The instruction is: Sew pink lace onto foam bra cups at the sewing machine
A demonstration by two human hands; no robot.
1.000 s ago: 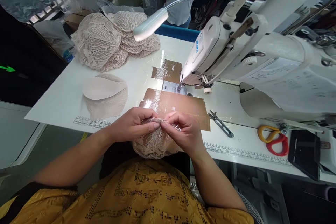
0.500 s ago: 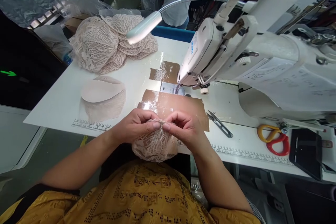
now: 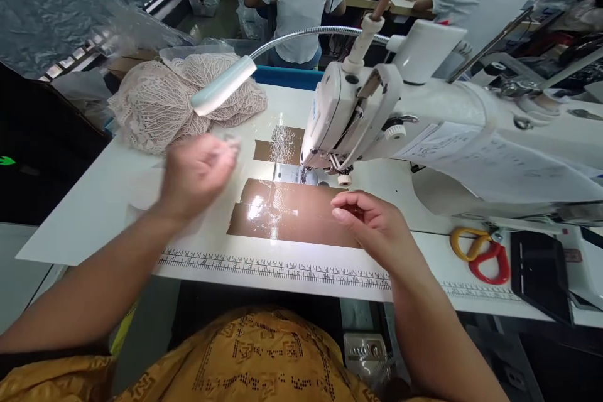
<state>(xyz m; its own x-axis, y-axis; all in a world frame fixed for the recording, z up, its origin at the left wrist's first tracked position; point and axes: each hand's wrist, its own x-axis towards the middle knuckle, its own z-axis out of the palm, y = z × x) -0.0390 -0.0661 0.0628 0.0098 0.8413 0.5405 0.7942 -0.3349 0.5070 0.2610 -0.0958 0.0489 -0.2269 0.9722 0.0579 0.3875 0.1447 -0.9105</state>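
My left hand [image 3: 198,169] is raised over the left part of the table, fingers curled and smeared by motion. I cannot tell whether anything is in it. Just behind it lies a pile of beige lace cups [image 3: 146,107]. Pale smooth fabric pieces [image 3: 141,198] show in part beneath my left hand and forearm. My right hand [image 3: 372,220] hovers at the right end of the brown tape [image 3: 292,213], with thumb and index fingertips slightly apart and nothing visible between them. The sewing machine's needle area [image 3: 306,176] is up and left of it.
A lamp head [image 3: 223,85] on a bendy neck hangs over the lace pile. Scissors with orange and red handles [image 3: 480,254] and a black tablet-like device [image 3: 539,276] lie at right. A ruler strip [image 3: 282,270] runs along the front edge. People in white shirts [image 3: 301,0] are beyond.
The lace cup is gone from between my hands. My left hand has moved up and left toward the pile, my right hand rightward. The snips at right no longer show. The view has shifted.
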